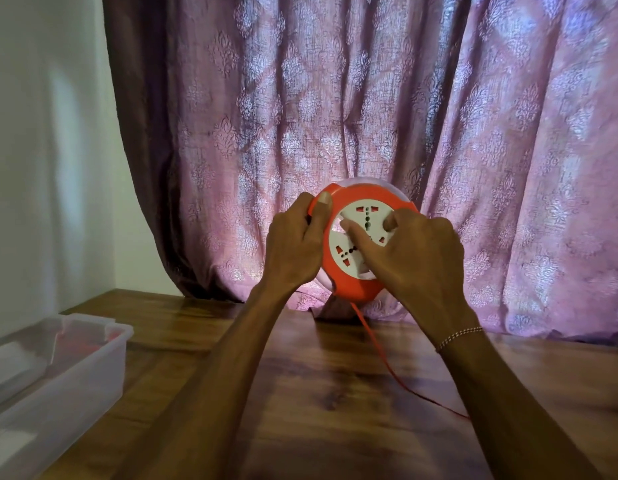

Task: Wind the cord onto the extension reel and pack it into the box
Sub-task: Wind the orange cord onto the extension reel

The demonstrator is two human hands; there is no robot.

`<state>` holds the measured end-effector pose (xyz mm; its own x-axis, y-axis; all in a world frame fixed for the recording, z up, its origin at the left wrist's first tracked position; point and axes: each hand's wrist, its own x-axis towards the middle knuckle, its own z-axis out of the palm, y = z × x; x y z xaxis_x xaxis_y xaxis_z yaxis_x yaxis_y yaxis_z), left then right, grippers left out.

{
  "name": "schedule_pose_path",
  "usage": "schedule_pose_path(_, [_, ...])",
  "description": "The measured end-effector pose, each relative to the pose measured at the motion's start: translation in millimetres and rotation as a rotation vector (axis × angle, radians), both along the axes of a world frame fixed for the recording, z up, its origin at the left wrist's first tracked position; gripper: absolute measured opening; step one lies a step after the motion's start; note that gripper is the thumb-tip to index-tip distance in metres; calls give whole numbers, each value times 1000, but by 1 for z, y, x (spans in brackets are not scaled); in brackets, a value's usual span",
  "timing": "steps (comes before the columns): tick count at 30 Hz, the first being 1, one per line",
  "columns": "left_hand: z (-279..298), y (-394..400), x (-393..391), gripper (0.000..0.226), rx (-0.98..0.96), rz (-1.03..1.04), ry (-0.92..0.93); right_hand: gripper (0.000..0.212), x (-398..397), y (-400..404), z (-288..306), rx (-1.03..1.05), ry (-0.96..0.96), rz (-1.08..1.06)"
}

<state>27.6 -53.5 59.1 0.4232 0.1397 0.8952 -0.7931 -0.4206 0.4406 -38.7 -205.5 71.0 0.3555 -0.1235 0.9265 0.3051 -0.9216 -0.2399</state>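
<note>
A round orange extension reel [356, 282] with a white socket face is held upright above the wooden table [300, 393], in front of the curtain. My left hand [295, 244] grips its left rim, thumb on the orange edge. Resting on the white socket face, my right hand [415, 258] has its fingers pressed into the recesses. A thin orange cord [376, 348] hangs from the reel's bottom, runs down across the table and passes behind my right forearm. The clear plastic box [68, 368] sits at the table's left edge.
A purple patterned curtain [369, 116] hangs right behind the reel and rests on the table's far edge. A white wall [40, 150] stands at the left. The box holds something reddish, blurred.
</note>
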Motion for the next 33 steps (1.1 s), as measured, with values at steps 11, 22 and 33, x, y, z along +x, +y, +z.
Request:
schedule_pose_path(11, [5,9,1,47,-55,2,3,57,-20,-3,12,-480,346,95])
schedule_pose_path(22, [6,7,-1,54,-34,41,-33,64,-9,4,1,-276,40,109])
schedule_pose_path(33, [5,8,-5,52,-39,49,-22,62,2,14,-11,-93,-89,81])
